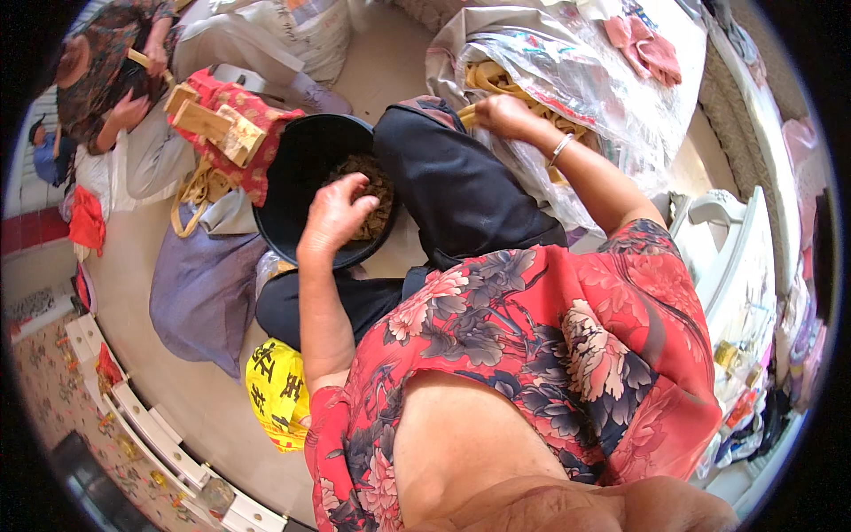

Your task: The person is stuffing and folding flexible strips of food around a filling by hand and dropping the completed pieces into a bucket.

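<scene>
My left hand (335, 213) hovers over a black bucket (292, 164), thumb and fingers apart, with nothing seen between them. Brown, crumbly dry bits (377, 191) lie inside the bucket, partly hidden by that hand. Out to the right, my right hand (503, 116) is closed on a tan-yellow strip at the mouth of a clear plastic bag (612, 106). More tan-yellow strips (490, 78) are bunched in the bag. Between the two hands rises my knee in dark trousers (452, 168).
At the far left another person (115, 71) sits holding a wooden handle. Wooden blocks (217, 129) rest on a red patterned cloth (275, 115) beside the bucket. A purple-grey sack (199, 293) and a yellow bag (275, 390) lie left of me. A pink cloth (643, 49) tops the plastic.
</scene>
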Available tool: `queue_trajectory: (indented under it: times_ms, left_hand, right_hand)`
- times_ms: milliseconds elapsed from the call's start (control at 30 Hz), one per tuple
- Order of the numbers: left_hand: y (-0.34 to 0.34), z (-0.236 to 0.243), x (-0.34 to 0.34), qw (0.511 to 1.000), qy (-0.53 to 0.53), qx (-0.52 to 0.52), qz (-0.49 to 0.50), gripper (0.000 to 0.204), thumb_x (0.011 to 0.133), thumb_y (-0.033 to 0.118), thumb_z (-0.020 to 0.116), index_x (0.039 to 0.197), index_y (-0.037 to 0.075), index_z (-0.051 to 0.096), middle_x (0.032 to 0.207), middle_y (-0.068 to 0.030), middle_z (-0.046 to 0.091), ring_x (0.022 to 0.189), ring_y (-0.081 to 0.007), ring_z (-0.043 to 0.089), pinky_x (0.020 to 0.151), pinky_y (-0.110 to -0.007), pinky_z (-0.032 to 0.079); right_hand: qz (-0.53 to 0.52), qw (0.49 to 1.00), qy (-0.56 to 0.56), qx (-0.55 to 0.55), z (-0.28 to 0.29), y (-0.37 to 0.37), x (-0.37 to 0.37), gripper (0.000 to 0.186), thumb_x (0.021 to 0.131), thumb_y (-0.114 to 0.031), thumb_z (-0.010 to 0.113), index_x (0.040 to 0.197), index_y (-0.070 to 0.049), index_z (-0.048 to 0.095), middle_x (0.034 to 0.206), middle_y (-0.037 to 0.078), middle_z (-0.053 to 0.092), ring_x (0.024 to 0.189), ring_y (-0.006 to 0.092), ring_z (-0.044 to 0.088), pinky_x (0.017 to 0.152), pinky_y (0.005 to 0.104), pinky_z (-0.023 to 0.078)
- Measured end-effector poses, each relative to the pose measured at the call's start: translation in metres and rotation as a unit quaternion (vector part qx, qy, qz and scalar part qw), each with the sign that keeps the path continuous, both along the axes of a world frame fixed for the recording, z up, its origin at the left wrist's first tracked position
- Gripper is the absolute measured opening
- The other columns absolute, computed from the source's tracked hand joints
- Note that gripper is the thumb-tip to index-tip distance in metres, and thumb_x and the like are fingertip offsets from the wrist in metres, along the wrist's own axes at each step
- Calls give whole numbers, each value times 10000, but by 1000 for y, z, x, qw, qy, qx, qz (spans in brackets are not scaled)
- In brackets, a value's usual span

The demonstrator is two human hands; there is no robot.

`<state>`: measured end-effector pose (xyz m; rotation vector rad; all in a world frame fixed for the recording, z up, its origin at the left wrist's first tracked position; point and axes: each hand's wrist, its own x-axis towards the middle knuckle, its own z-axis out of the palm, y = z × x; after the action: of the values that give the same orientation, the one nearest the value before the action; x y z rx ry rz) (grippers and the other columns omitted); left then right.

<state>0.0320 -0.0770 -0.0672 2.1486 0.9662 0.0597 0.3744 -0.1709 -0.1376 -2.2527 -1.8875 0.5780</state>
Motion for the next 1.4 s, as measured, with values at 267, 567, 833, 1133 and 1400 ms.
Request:
queue_trajectory:
  times_ms: [267, 567, 833, 1133, 1400]
  left_hand:
    - [-36, -9, -25, 999, 13, -37, 9, 383, 713, 216, 657, 1020, -6, 603, 869, -145, 656, 807, -228, 635, 740, -320, 491]
    - [-35, 34, -6, 995, -78, -69, 6, 330, 741, 154, 669, 1012, -23, 606, 883, -90, 656, 792, -140, 608, 735, -277, 487]
    - [-11, 117, 61, 910, -414, 12, 30, 525, 728, 237, 720, 1159, 14, 520, 1059, -69, 581, 917, -108, 565, 774, -248, 464]
    - [10, 145, 146, 864, -470, -178, -35, 331, 834, 221, 635, 1062, -5, 553, 806, -57, 594, 743, -144, 602, 700, -272, 508]
    - [69, 92, 18, 841, -439, -243, 202, 309, 870, 304, 597, 917, -1, 602, 568, 60, 422, 480, -39, 434, 485, -202, 411]
  right_hand:
    - [-77, 862, 282, 413, 205, 103, 46, 236, 807, -221, 559, 694, -19, 606, 639, 41, 571, 540, 150, 520, 509, 299, 429]
    - [64, 792, -59, 604, 379, 146, 11, 227, 792, -227, 542, 734, -20, 617, 638, 94, 547, 605, 191, 523, 576, 341, 424]
    - [102, 831, -70, 543, 373, 148, -8, 237, 818, -245, 535, 778, -28, 620, 679, 78, 564, 636, 162, 529, 594, 317, 434]
    - [111, 938, 23, 329, 270, 79, 30, 250, 847, -266, 526, 828, -36, 622, 726, 60, 582, 671, 129, 537, 613, 290, 446]
    - [147, 987, 58, -17, 178, 29, 35, 264, 872, -285, 519, 871, -43, 625, 767, 45, 599, 702, 100, 544, 631, 267, 456]
